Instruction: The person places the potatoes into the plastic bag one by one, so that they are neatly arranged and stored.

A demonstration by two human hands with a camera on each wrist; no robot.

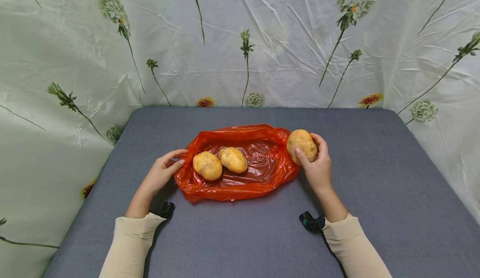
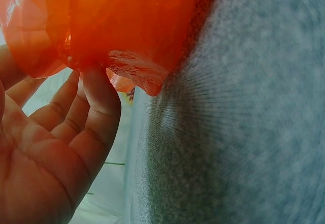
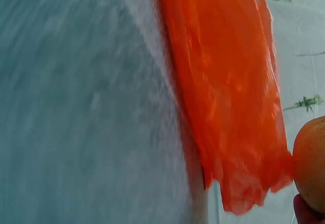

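A red plastic bag (image 1: 232, 192) lies spread open on the grey table, its rim rolled outward. Two potatoes (image 1: 207, 166) rest inside, side by side in its left half. At the bag's left end, my left hand (image 1: 161, 174) holds the rim between thumb and fingers; the left wrist view shows fingertips (image 2: 99, 82) partly hidden by the orange-red film. My right hand (image 1: 318, 167) grips a third potato (image 1: 300, 144) above the bag's right edge. Only part of that potato (image 3: 311, 165) shows in the right wrist view, beside the bag's side (image 3: 228, 97).
The grey table (image 1: 243, 236) stretches around the bag on all sides. Behind it and to the left and right hangs a pale cloth (image 1: 210, 69) printed with dandelions. Each wrist wears a black band mount (image 1: 313, 221).
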